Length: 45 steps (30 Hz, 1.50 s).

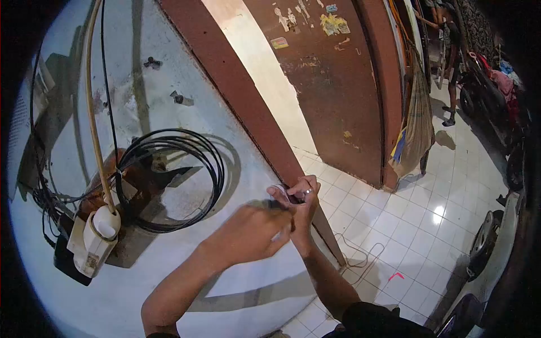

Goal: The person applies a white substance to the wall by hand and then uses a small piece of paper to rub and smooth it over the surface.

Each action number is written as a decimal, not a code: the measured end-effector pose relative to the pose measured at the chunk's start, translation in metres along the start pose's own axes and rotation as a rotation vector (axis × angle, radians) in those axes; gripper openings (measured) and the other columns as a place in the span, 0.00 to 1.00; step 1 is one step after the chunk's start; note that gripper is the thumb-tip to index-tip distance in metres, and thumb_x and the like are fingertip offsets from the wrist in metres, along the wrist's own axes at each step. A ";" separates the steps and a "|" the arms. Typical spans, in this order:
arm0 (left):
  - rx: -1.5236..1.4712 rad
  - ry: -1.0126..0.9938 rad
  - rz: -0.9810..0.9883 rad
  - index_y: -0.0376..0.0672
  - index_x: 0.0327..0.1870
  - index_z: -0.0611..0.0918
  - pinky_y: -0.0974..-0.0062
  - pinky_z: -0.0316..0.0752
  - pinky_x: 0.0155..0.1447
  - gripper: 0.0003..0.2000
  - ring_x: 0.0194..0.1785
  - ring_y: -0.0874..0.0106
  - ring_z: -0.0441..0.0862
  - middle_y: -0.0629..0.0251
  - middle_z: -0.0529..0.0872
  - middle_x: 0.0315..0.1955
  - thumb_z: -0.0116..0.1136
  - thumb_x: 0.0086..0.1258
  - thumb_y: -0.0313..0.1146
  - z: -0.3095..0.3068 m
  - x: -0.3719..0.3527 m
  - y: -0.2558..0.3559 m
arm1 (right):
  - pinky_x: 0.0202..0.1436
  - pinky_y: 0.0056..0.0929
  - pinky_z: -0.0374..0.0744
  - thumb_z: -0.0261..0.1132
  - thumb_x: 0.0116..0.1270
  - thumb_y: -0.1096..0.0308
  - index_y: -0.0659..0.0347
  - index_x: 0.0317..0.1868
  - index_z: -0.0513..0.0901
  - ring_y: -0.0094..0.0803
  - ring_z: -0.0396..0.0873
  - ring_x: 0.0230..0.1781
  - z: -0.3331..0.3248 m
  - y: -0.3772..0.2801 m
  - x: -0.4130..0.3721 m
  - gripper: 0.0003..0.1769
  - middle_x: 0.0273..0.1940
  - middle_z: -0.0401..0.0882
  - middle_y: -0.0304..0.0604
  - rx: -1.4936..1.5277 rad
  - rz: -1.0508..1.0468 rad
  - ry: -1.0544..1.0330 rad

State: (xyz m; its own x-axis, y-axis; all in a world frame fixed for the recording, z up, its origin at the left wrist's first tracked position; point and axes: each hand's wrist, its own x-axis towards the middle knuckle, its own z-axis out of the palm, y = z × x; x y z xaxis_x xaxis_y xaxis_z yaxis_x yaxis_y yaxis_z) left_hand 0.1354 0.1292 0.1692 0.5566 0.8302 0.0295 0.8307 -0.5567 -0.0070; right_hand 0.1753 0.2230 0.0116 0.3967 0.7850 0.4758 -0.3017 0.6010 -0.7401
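My left hand point(253, 232) reaches in from the lower left, its back toward me and fingers curled in against my right hand. My right hand point(303, 204) is raised beside it, fingers bent, with a ring point(308, 191) on one finger. The two hands touch in front of a brown door frame point(248, 112). Between the fingers shows a small pale patch point(280, 193); I cannot tell what it is. The left fingertips are hidden behind the right hand.
On the pale wall point(242, 298) hang a coiled black cable point(217, 169) and a white plug point(104, 225). A brown door point(332, 84) stands ajar. A cloth bag point(414, 129) hangs past it. White tiles point(406, 225) lead to a person point(449, 50) and parked motorbikes point(490, 101).
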 end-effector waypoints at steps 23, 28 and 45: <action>1.049 -0.098 -0.137 0.41 0.70 0.70 0.56 0.46 0.80 0.30 0.80 0.63 0.52 0.60 0.62 0.75 0.52 0.73 0.50 -0.037 -0.041 -0.005 | 0.46 0.40 0.63 0.81 0.53 0.56 0.58 0.27 0.67 0.34 0.64 0.37 0.000 -0.008 -0.022 0.28 0.33 0.63 0.38 -0.010 0.054 0.006; 1.009 -0.055 -0.146 0.44 0.71 0.69 0.56 0.47 0.79 0.31 0.80 0.64 0.53 0.62 0.66 0.73 0.57 0.68 0.46 -0.036 -0.044 -0.002 | 0.45 0.37 0.65 0.83 0.50 0.61 0.59 0.27 0.67 0.36 0.65 0.38 -0.004 -0.003 -0.034 0.28 0.36 0.64 0.41 -0.036 0.091 -0.041; 0.972 -0.051 -0.144 0.44 0.69 0.71 0.54 0.41 0.80 0.30 0.80 0.65 0.51 0.63 0.64 0.74 0.58 0.66 0.44 -0.037 -0.046 -0.001 | 0.44 0.23 0.69 0.81 0.50 0.72 0.58 0.32 0.67 0.22 0.65 0.36 0.010 -0.025 0.007 0.26 0.36 0.62 0.34 0.129 0.236 0.017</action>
State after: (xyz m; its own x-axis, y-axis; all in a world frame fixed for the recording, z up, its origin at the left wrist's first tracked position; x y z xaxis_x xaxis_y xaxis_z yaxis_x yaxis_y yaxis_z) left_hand 0.1084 0.0901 0.2052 0.4305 0.9011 0.0517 0.5252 -0.2035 -0.8263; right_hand 0.1771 0.2151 0.0377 0.3165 0.9036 0.2887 -0.4947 0.4169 -0.7625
